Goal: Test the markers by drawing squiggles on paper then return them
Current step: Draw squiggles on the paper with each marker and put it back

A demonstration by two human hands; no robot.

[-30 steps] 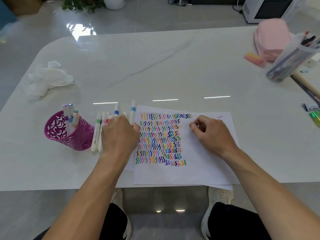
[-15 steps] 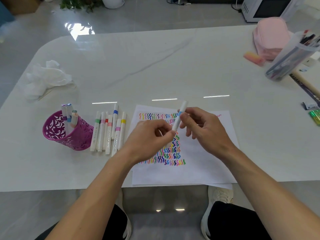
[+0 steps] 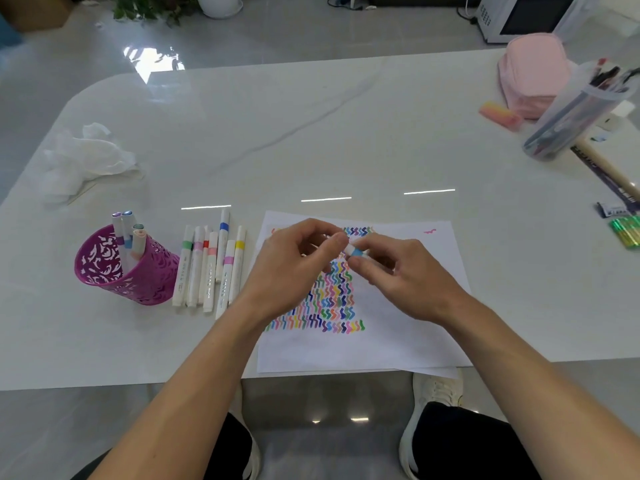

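Note:
Above the paper [image 3: 408,327], both hands hold one white marker with a light-blue band [image 3: 356,251]. My left hand [image 3: 294,268] pinches one end of it, probably the cap. My right hand [image 3: 401,275] grips the body, and most of the marker is hidden between the fingers. The sheet carries rows of coloured squiggles [image 3: 329,299]. Left of the sheet, several white markers with coloured bands [image 3: 211,268] lie side by side. Further left stands a magenta cut-out pen cup [image 3: 138,278] with several markers upright in it.
A crumpled white tissue [image 3: 86,157] lies at the far left. At the right are a pink pouch [image 3: 533,74], a pink eraser [image 3: 498,116], a clear tilted holder of pens [image 3: 575,116], a wooden stick [image 3: 609,168] and a green packet [image 3: 627,233]. The table's front edge [image 3: 104,382] is near my knees.
My left hand picked a blue-banded marker from the row and brought it over the paper. My right hand took hold of it, and the marker went from nearly upright to lying across between both hands.

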